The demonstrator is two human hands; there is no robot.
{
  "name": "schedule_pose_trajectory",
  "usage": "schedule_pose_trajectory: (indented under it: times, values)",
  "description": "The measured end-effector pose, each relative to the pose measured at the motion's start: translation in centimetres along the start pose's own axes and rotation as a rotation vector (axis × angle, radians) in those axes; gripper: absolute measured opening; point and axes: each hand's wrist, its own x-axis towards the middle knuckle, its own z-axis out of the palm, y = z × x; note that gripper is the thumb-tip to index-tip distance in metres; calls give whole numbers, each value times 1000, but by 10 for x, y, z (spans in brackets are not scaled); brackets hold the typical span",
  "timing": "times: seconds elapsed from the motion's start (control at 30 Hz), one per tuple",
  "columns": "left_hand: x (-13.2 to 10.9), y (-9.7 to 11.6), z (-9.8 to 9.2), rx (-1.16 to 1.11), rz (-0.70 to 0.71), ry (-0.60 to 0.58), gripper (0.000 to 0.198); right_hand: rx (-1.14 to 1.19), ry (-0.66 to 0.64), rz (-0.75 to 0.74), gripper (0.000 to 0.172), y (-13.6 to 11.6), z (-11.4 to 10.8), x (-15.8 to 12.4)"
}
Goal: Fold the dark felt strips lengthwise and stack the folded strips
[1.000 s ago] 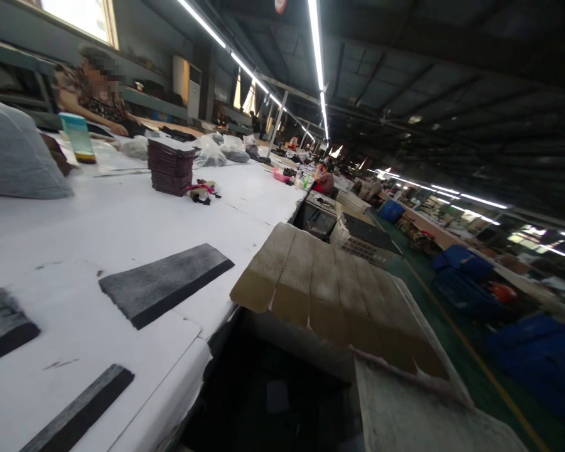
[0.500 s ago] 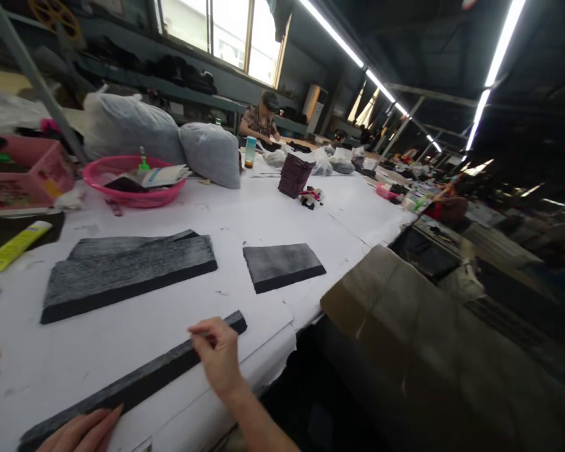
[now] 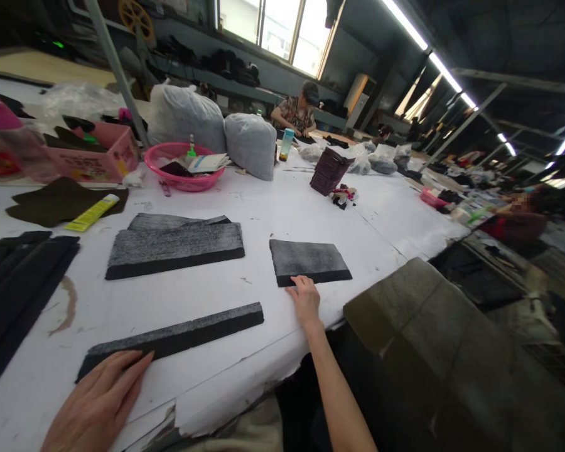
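Note:
A long, narrow dark strip with a grey-streaked upper band (image 3: 207, 328) lies on the white-covered table. My left hand (image 3: 98, 395) lies over its left end, fingers stretched out and pressing on the dark part. To the right, a shorter grey piece with a black border (image 3: 311, 260) lies flat. My right hand (image 3: 306, 301) reaches its near edge; the fingertips touch the black border, and the thumb is just below, a little apart. Larger grey pieces of the same kind (image 3: 179, 248) overlap farther back on the left.
Dark stacked sheets (image 3: 19, 282) lie at left, near a yellow tube (image 3: 93, 212). A pink basin (image 3: 183, 183), stuffed bags (image 3: 250, 147) and a maroon stack (image 3: 328, 172) stand farther back. Brown sheets (image 3: 419, 314) hang beyond the table's right edge. Another person (image 3: 297, 113) works in the background.
My right hand has left the narrow strip's right end and moved to the short grey piece. My left hand stays on the strip. The view has shifted, showing more at left.

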Motion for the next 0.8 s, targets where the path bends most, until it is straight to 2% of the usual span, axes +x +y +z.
schedule_pose_trajectory:
  times: [0.1, 0.23, 0.33, 0.43, 0.53, 0.8]
  values:
    - [2, 10, -7, 53, -99, -36, 58, -14, -17, -40, 13, 6, 2, 5]
    - [9, 19, -15, 58, -80, -26, 58, -37, -27, -82, 17, 12, 4, 6]
    - [20, 23, -17, 66, -2, -16, 51, -35, -33, -101, 26, 15, 3, 6]
    - [40, 33, -12, 54, 141, -26, 36, -16, -29, -89, 26, 18, 1, 5]
    - [69, 58, -1, 25, 257, -63, 29, 6, -16, -54, 22, 19, 1, 6]
    - [169, 151, 53, -111, 419, -386, 39, 72, 13, 15, 27, 19, 3, 10]
